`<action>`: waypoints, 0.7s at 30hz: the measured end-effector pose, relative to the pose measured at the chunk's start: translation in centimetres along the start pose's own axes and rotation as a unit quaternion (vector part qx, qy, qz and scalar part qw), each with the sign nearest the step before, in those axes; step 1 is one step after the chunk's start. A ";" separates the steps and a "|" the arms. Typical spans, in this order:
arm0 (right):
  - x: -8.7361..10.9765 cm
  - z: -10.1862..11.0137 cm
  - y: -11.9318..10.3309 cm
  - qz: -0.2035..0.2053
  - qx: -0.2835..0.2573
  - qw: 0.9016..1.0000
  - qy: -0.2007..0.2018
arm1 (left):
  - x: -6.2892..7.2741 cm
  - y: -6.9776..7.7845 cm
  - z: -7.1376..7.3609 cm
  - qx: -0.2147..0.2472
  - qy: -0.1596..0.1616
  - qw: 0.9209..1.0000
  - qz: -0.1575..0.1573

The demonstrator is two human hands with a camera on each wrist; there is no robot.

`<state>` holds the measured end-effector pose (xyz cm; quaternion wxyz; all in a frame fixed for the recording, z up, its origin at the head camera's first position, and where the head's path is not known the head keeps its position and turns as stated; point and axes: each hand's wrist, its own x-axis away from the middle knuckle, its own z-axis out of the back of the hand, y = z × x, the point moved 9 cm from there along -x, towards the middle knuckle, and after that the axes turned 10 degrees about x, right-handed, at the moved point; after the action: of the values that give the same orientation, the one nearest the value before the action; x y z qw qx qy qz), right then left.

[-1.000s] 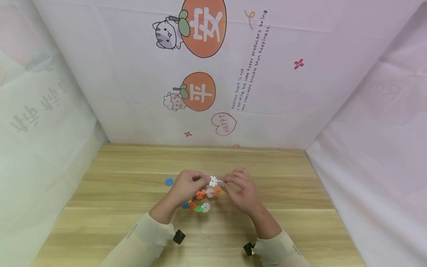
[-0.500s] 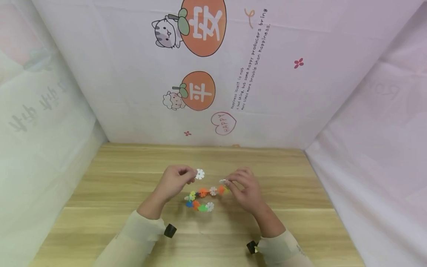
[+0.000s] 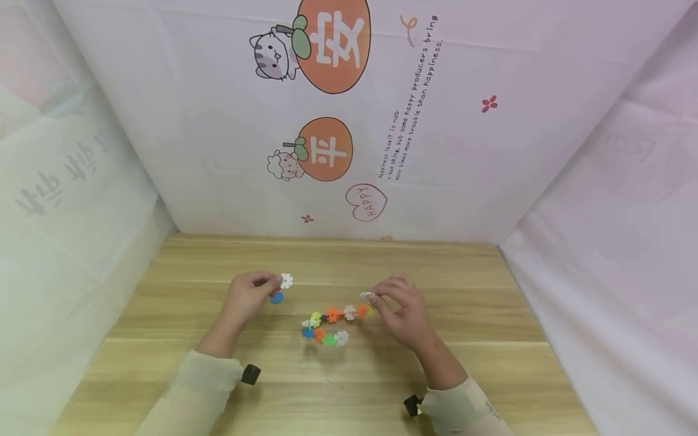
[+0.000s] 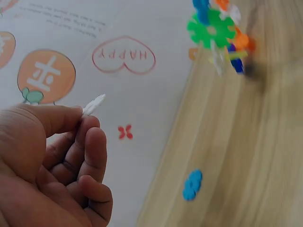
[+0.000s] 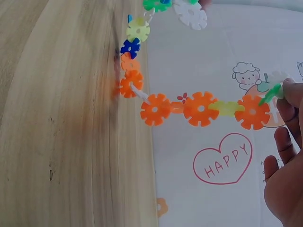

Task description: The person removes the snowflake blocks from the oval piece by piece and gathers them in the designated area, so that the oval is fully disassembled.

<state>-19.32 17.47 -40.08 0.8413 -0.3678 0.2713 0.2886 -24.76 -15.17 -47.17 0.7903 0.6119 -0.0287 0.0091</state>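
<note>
A loose white notched snowflake disc (image 3: 286,280) is pinched between the thumb and forefinger of my left hand (image 3: 248,300). The left wrist view shows this disc (image 4: 94,105) nearly edge-on. On the other side, my right hand (image 3: 400,306) pinches the white end piece of a chain of interlocked snowflake discs (image 3: 332,314). The chain curves down and back in orange, white, yellow, blue and green. Beside the right thumb, a green disc (image 5: 271,93) joins an orange disc (image 5: 252,112). My hands are well apart.
A single blue snowflake disc (image 3: 277,297) lies on the wooden table (image 3: 463,363), just below the left fingertips. Printed white cloth (image 3: 447,151) stands behind the table and along both sides.
My left hand has moved left, away from the right hand, with the white disc pinched in it. The right hand has hardly moved; the chain hangs slightly shifted to the right.
</note>
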 end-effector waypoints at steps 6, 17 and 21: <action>0.0 -0.1 0.1 -0.001 0.003 1.000 0.003 | -0.7 -2.8 2.4 -0.033 0.033 0.998 0.035; -0.2 0.2 -0.4 -0.003 0.011 1.000 0.007 | -1.4 -5.4 4.5 -0.112 0.050 0.992 0.042; -0.3 0.1 -0.5 -0.002 0.010 1.000 0.007 | -1.4 -6.0 4.6 -0.134 0.042 0.989 0.052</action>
<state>-19.14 17.24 -39.62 0.8436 -0.3618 0.2794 0.2816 -25.98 -21.08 -51.87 0.8644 0.4968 -0.0280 0.0722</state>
